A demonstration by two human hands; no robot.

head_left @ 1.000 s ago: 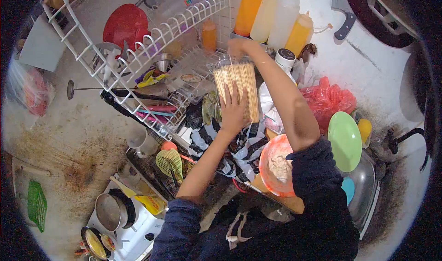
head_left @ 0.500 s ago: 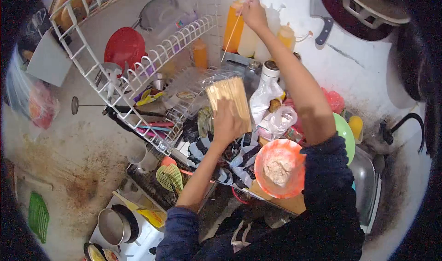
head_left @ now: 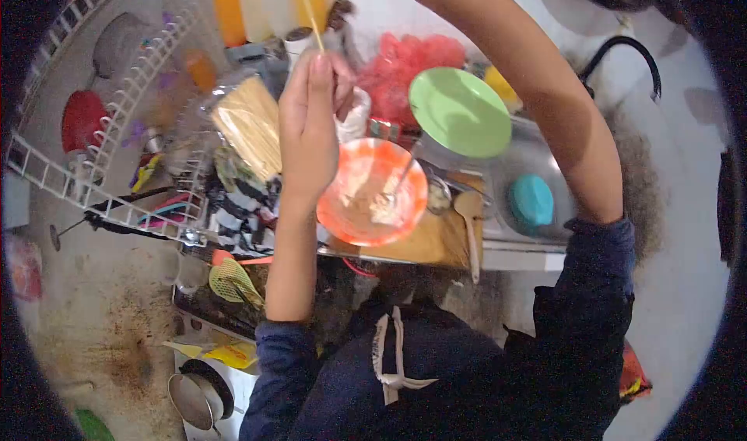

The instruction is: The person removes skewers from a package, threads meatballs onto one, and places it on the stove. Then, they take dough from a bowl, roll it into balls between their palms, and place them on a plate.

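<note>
My left hand is closed around the lower end of a thin wooden stick, which rises out of the top of the view. Only my right forearm shows; it runs up past the top edge, and the hand lies outside the picture. Just left of my left hand lies a clear packet of wooden sticks. An orange and white bowl sits right of my left wrist, with a pale mixture and a spoon in it.
A green plate stands behind the bowl, beside a red plastic bag. The sink holds a turquoise item. A wooden spoon rests on the board. Orange bottles and a white wire rack are at left.
The view has swung right. My left hand has left the stick packet and now grips the thin stick that my right hand held. My right hand has gone out of view at the top.
</note>
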